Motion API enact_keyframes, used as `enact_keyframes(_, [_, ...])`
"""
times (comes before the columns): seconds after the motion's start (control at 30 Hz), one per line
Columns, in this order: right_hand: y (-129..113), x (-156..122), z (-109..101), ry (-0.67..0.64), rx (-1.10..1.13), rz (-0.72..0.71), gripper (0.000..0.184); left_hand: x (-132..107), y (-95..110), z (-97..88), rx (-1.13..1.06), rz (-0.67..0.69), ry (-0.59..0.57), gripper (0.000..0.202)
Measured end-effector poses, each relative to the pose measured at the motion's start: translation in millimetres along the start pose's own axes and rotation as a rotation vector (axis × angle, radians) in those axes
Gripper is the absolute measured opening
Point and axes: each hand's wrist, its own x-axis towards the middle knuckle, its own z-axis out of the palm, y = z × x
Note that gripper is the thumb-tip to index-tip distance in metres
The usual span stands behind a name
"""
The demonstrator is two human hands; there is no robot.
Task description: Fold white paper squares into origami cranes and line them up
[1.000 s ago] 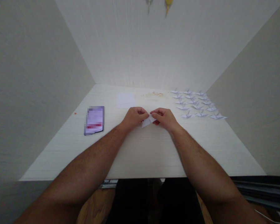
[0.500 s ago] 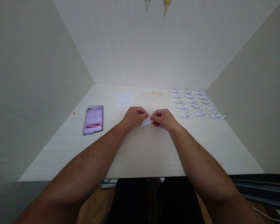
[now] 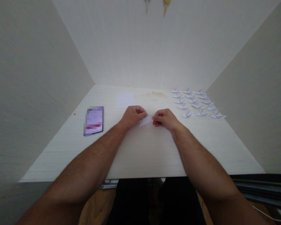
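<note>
A small piece of folded white paper (image 3: 146,120) is held between my two hands, a little above or on the white table; I cannot tell which. My left hand (image 3: 135,116) pinches its left part between thumb and fingers. At its right tip, my right hand (image 3: 164,118) grips the paper with thumb and forefinger, the other fingers curled. The fingers cover part of both ends, so the full shape of the folds is hidden.
Several white paper cranes (image 3: 194,102) stand in rows at the back right. White paper sheets (image 3: 125,99) lie behind my left hand. A phone (image 3: 94,121) with a blurred screen lies at left, near a small orange speck (image 3: 74,114). Walls enclose the table (image 3: 147,153).
My hands have moved slightly apart, and more of the paper shows between them. The cranes, sheets and phone stay where they were.
</note>
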Motion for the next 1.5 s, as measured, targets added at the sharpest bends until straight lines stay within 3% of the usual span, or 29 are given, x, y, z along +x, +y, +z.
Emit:
enact_keyframes(0.47, [0.9, 2.3, -3.6, 0.095, -0.006, -0.072, 0.021, 1.2, -0.8, -0.7, -0.108, 0.011, 0.006, 0.018])
enact_keyframes(0.87, [-2.3, -0.7, -0.8, 0.117, -0.272, -0.208, 0.015, 1.4, -5.1, 0.9, -0.026, 0.069, -0.091, 0.023])
enact_keyframes(1.03, [1.7, 3.7, 8.1, 0.288, -0.070, -0.246, 0.020, -0.6, -4.1, 7.1, -0.228, 0.068, -0.042, 0.035])
enact_keyframes(1.1, [2.3, 4.7, 14.0, 0.336, -0.019, -0.263, 0.022, -2.4, -2.7, 10.1, -0.205, 0.027, -0.049, 0.033])
enact_keyframes(1.27, [2.0, 4.2, 22.3, 0.297, 0.000, -0.263, 0.018, -5.8, 0.8, 14.2, -0.086, -0.036, 0.012, 0.026])
enact_keyframes(1.5, [6.1, 5.7, 17.7, 0.282, 0.024, -0.234, 0.014, -8.4, 5.1, 11.1, -0.047, -0.028, -0.062, 0.021])
